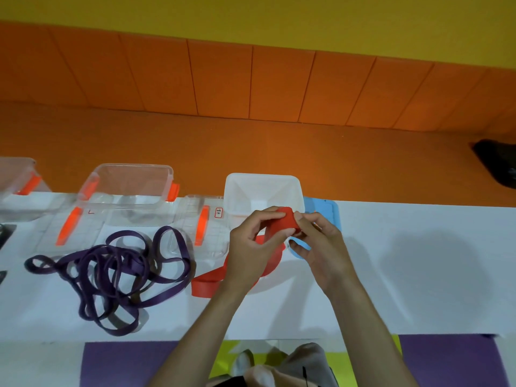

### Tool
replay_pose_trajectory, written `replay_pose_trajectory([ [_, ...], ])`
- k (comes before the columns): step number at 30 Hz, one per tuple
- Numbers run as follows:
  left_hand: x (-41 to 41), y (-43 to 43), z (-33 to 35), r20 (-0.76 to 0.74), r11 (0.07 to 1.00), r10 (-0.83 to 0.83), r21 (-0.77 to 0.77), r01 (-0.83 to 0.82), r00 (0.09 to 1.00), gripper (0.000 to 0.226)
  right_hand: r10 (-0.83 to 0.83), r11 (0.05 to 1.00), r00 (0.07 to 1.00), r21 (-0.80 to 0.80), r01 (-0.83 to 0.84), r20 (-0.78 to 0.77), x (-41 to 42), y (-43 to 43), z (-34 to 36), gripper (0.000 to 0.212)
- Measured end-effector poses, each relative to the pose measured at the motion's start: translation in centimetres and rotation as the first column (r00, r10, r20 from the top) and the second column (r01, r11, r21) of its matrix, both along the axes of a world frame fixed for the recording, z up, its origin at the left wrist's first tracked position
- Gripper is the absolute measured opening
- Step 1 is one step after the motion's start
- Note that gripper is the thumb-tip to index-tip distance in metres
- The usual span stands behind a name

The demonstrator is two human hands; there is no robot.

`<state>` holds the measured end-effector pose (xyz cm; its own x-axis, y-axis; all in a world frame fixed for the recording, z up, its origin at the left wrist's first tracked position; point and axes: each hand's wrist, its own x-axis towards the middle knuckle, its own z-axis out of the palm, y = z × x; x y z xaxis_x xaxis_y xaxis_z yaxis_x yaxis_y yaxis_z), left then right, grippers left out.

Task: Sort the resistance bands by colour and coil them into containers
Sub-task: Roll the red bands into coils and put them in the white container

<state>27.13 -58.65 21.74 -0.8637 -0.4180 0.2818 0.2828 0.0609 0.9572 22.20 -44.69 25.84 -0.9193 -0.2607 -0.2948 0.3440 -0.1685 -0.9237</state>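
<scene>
Both hands hold a wide red resistance band in front of a white square container. My left hand grips the band's left side, and my right hand pinches its right side where it curls into a loop. The rest of the red band trails down to the white table, ending at the left of my left wrist. A tangled heap of purple bands lies on the table to the left. A blue lid lies behind my right hand.
A clear container with orange latches stands at the back left, with clear lids lying in front of it. Another clear container sits at the far left. Purple and yellow-green mats cover the floor below the table's near edge.
</scene>
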Motion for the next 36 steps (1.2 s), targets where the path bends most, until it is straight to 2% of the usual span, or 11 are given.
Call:
replay_pose_trajectory([
  [3, 0.4, 0.1, -0.3, 0.028, 1.0, 0.017, -0.01, -0.016, 0.999, 0.035, 0.037, 0.999, 0.998, 0.038, -0.036, -0.043, -0.1, 0.1, 0.1, 0.021],
  [6, 0.3, 0.1, 0.0, 0.019, 0.999, -0.006, 0.043, 0.005, 1.0, 0.024, 0.095, 0.993, 0.994, 0.077, -0.091, -0.048, 0.3, -0.1, -0.5, 0.028],
  [9, 0.3, 0.0, 0.1, 0.06, 0.995, -0.067, 0.078, 0.062, 0.996, 0.025, 0.057, 0.998, 0.998, 0.002, -0.057, -0.031, 0.7, -0.3, -1.0, 0.023],
  [14, 0.6, -0.9, -0.2, 0.053, 0.996, -0.088, 0.011, 0.088, 0.995, 0.03, 0.159, 0.983, 0.984, -0.074, -0.166, -0.082, 0.9, -0.2, -0.9, 0.037],
  [17, 0.7, -1.8, 0.4, 0.048, 0.986, -0.165, -0.006, 0.166, 0.985, 0.041, 0.142, 0.983, 0.989, -0.108, -0.146, -0.044, 0.6, 0.1, -0.5, 0.05],
  [20, 0.4, -2.3, 1.1, 0.056, 0.982, -0.189, -0.014, 0.19, 0.98, 0.04, 0.149, 0.979, 0.988, -0.137, -0.152, -0.029, 0.1, 0.3, 0.0, 0.055],
  [26, -0.6, -2.2, 3.8, -0.025, 0.985, -0.174, 0.004, 0.174, 0.984, 0.033, 0.162, 0.987, 0.949, 0.035, -0.159, -0.271, -1.2, 0.4, 3.1, 0.045],
  [30, -2.0, -1.8, 5.5, -0.141, 0.994, -0.056, 0.085, 0.068, 0.988, 0.029, 0.146, 0.985, 0.9, -0.028, -0.172, -0.412, -2.4, -0.2, 5.2, 0.048],
  [33, -2.8, -1.9, 6.3, -0.172, 0.99, -0.013, 0.133, 0.037, 0.985, 0.034, 0.114, 0.99, 0.876, -0.02, -0.14, -0.469, -2.8, -1.0, 6.0, 0.035],
  [36, -2.7, -2.3, 6.8, -0.183, 0.994, -0.039, 0.089, 0.056, 0.982, 0.037, 0.03, 0.989, 0.902, -0.119, -0.089, -0.431, -3.0, -1.7, 6.0, 0.017],
])
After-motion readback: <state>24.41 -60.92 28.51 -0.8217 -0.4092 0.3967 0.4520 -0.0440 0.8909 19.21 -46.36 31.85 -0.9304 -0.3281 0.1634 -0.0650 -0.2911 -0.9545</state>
